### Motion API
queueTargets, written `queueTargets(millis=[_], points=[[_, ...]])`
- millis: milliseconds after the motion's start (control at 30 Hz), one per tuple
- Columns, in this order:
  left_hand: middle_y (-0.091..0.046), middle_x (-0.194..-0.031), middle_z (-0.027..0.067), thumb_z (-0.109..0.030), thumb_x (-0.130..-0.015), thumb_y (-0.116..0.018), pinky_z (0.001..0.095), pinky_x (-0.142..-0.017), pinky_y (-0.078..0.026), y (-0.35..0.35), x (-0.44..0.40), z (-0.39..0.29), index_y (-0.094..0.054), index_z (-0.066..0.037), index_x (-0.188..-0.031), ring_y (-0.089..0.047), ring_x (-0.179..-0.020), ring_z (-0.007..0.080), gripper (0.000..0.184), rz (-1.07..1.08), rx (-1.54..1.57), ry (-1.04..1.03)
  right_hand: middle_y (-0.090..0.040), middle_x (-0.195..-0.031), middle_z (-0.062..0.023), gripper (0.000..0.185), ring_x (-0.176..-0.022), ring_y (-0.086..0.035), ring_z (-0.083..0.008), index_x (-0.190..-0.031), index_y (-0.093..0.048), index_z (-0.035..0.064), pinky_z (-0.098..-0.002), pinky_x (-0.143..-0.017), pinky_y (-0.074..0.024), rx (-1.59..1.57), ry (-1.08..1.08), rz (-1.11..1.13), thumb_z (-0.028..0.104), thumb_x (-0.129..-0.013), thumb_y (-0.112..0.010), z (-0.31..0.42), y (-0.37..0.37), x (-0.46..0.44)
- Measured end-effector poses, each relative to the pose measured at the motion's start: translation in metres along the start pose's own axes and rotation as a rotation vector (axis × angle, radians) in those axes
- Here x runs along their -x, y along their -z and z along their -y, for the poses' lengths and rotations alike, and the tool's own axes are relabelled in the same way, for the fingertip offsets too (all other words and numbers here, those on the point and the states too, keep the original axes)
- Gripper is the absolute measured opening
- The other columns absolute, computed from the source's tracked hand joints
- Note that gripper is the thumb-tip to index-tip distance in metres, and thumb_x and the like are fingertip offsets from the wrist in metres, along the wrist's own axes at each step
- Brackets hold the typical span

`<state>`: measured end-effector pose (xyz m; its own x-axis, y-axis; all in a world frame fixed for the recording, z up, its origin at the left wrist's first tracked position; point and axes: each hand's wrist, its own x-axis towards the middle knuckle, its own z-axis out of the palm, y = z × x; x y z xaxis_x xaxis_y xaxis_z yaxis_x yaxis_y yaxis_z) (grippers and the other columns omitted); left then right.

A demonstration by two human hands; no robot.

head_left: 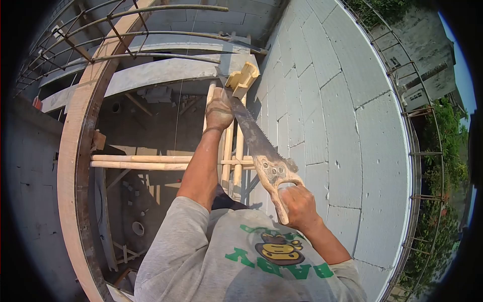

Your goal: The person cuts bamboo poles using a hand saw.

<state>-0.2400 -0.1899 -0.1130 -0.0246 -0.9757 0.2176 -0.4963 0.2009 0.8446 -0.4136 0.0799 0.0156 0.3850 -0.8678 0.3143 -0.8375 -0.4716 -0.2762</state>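
Observation:
My right hand (298,205) is wrapped around the wooden handle of a hand saw (256,138). The saw's toothed metal blade slants up and left, away from me. Beside the far end of the blade, my left hand (220,110) is closed, its fingers partly hidden; what they grip cannot be made out. A pale yellow channel-shaped piece (243,79) is just beyond that hand, against the blade's far end. Wooden poles (228,151) run below my left hand and forearm.
A grey block wall (327,126) rises on the right. Curved wooden formwork (75,151) runs down the left, with a rebar cage (115,38) above. Crossing poles (146,162) span a deep drop to a lower floor (146,201). More rebar (415,153) lines the wall's outer edge.

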Motion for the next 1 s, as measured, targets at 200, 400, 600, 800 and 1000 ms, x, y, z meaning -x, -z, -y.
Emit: queueTargets(millis=[200, 400, 600, 800, 1000], points=[[-0.067, -0.096, 0.021, -0.028, -0.087, -0.069, 0.0476, -0.082, -0.051, 0.001, -0.004, -0.008, -0.054, -0.008, -0.109, -0.065, -0.096, 0.0441, 0.033, -0.103, 0.1, 0.104, -0.054, -0.064, -0.0089, 0.018, -0.06, -0.059, -0.0282, -0.076, -0.053, 0.0071, -0.04, -0.061, -0.0478, -0.007, 0.003, 0.219, 0.017, -0.075, -0.067, 0.002, -0.005, 0.015], [-0.068, -0.098, 0.0223, -0.022, -0.088, -0.067, 0.0483, -0.084, -0.051, -0.018, -0.001, 0.017, -0.053, -0.007, -0.116, -0.065, -0.096, 0.0463, 0.035, -0.085, 0.101, 0.1, -0.049, -0.064, -0.0067, 0.016, -0.058, -0.055, -0.0253, -0.076, -0.054, 0.0072, -0.0394, -0.057, -0.0435, 0.027, -0.009, 0.064, 0.015, -0.071, -0.067, 0.013, 0.011, 0.037], [-0.069, -0.1, 0.0198, -0.027, -0.089, -0.069, 0.0447, -0.085, -0.052, -0.012, -0.001, 0.009, -0.056, -0.009, -0.114, -0.066, -0.098, 0.0412, 0.033, -0.077, 0.075, 0.052, -0.052, -0.06, -0.0098, 0.015, -0.054, -0.056, -0.0297, -0.077, -0.057, 0.0053, -0.0405, -0.058, -0.0479, 0.001, 0.048, -0.029, 0.012, -0.073, -0.07, -0.006, -0.007, 0.006], [-0.07, -0.097, 0.0043, -0.019, -0.089, -0.067, 0.0354, -0.08, -0.057, -0.044, -0.004, 0.07, -0.064, -0.007, -0.105, -0.068, -0.087, 0.0195, 0.02, 0.042, 1.691, 0.607, -0.061, -0.071, -0.015, 0.024, -0.067, -0.064, -0.036, -0.083, -0.05, 0.0049, -0.0445, -0.065, -0.0528, -0.059, -0.01, -0.072, 0.016, -0.076, -0.07, -0.013, -0.068, -0.162], [-0.069, -0.1, 0.0133, -0.025, -0.086, -0.07, 0.0392, -0.081, -0.054, -0.005, -0.001, -0.004, -0.063, -0.007, -0.105, -0.069, -0.093, 0.0309, 0.027, -0.016, 0.088, 0.028, -0.06, -0.067, -0.0117, 0.021, -0.067, -0.066, -0.0316, -0.088, -0.058, 0.004, -0.0436, -0.067, -0.052, -0.014, -0.004, -0.03, 0.016, -0.076, -0.07, 0.001, -0.021, -0.053]])
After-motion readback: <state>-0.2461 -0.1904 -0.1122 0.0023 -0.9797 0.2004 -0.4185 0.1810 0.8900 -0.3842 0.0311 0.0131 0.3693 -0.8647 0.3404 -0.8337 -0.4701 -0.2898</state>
